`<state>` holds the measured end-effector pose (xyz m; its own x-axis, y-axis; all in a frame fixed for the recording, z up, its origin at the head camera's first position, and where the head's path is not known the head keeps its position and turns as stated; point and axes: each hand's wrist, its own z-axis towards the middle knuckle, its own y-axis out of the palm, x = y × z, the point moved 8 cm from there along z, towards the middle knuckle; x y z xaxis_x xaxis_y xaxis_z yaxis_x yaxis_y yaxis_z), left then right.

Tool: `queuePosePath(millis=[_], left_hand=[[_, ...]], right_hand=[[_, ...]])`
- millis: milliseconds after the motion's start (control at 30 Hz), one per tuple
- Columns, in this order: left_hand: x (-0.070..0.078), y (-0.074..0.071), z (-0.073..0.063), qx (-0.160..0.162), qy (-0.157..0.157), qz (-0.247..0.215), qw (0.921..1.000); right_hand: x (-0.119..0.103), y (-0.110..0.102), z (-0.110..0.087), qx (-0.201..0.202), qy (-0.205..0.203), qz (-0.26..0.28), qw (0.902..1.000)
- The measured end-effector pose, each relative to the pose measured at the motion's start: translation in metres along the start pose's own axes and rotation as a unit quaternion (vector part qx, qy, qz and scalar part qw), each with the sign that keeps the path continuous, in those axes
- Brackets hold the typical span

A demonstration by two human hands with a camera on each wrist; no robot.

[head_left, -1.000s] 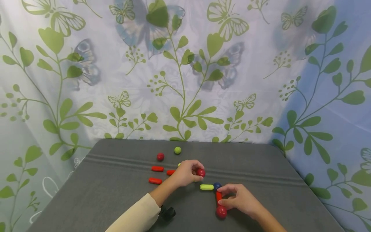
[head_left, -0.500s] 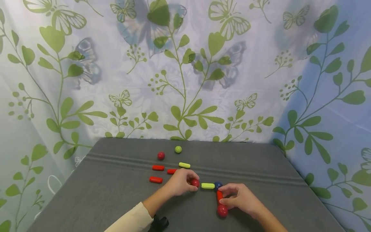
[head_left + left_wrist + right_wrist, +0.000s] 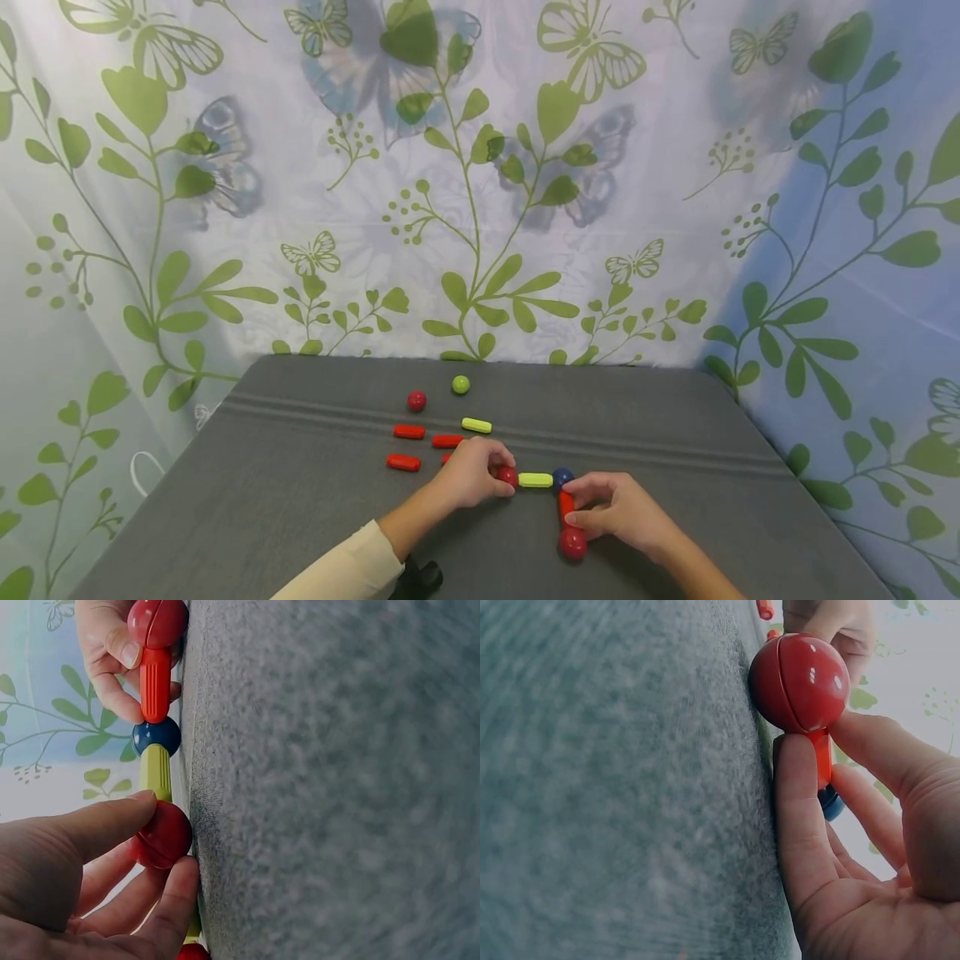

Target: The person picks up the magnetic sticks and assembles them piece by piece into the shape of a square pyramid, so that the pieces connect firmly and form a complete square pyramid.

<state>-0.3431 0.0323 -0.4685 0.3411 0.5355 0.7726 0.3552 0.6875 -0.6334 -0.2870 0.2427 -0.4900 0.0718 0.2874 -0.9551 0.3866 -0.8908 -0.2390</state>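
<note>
My left hand (image 3: 472, 475) pinches a red ball (image 3: 166, 836) between thumb and fingers, right at the left end of a yellow-green rod (image 3: 536, 481). That rod's other end meets a blue ball (image 3: 562, 478). From the blue ball a red rod (image 3: 156, 686) runs toward the near side, ending in a second red ball (image 3: 573, 544). My right hand (image 3: 618, 512) grips this red rod, thumb on one side and fingers on the other. In the right wrist view the near red ball (image 3: 801, 682) stands in front of the fingertips, and the blue ball is partly hidden.
Several loose red rods (image 3: 403, 462) lie left of my left hand, one partly covered by it. Behind them are a yellow-green rod (image 3: 477, 426), a red ball (image 3: 416, 401) and a green ball (image 3: 461, 384). A patterned curtain hangs behind the grey table (image 3: 675, 433).
My left hand came down from farther back with the red ball, then shifted slightly right to the yellow-green rod's end. The right hand stayed on the red rod.
</note>
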Motion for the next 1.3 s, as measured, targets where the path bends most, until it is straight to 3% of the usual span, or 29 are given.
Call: queuePosePath(millis=[333, 600, 800, 967, 1067, 1300], left_hand=[[0.004, -0.002, -0.003, -0.005, -0.005, 0.018, 0.9998], [0.006, -0.006, -0.017, -0.010, -0.008, 0.034, 0.9993], [0.009, -0.010, -0.032, -0.015, -0.007, 0.051, 0.9985], [0.015, -0.004, -0.046, -0.050, -0.002, 0.034, 0.9981], [0.018, 0.003, -0.053, -0.079, -0.007, 0.007, 0.9968], [0.023, 0.013, -0.063, -0.114, -0.008, -0.037, 0.9928]], right_hand=[[0.001, -0.006, 0.002, -0.004, -0.001, -0.007, 1.0000], [-0.014, -0.023, 0.016, 0.034, -0.047, -0.100, 0.9933], [-0.023, -0.015, 0.025, -0.021, -0.090, -0.158, 0.9831], [-0.026, -0.009, 0.025, -0.042, -0.101, -0.177, 0.9781], [-0.028, -0.007, 0.022, -0.036, -0.099, -0.186, 0.9769], [-0.027, -0.001, 0.009, -0.020, -0.097, -0.193, 0.9762]])
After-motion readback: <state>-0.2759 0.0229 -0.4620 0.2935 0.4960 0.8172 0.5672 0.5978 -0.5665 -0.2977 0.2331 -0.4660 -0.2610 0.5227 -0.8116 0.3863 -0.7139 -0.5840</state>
